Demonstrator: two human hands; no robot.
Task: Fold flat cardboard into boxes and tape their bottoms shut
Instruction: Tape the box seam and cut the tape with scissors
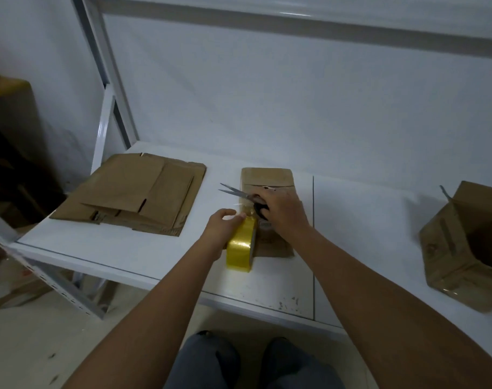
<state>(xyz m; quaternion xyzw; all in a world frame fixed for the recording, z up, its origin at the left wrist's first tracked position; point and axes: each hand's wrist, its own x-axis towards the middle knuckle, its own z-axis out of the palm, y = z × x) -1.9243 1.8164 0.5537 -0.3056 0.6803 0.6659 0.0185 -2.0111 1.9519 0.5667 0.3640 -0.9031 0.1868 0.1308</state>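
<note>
A folded brown cardboard box (267,178) stands bottom up on the white table (365,234), near its middle. My left hand (221,230) grips a yellow tape roll (240,247) at the box's near left side, and a thin strip of tape runs from the roll up onto the box. My right hand (284,210) rests over the box and holds black-handled scissors (236,190), whose blades are parted and point left, just above the tape strip.
A stack of flat cardboard blanks (132,195) lies on the table's left part. A finished open box (463,248) lies on its side at the right edge. A white shelf frame (110,88) rises behind. My knees (253,363) are below the table's front edge.
</note>
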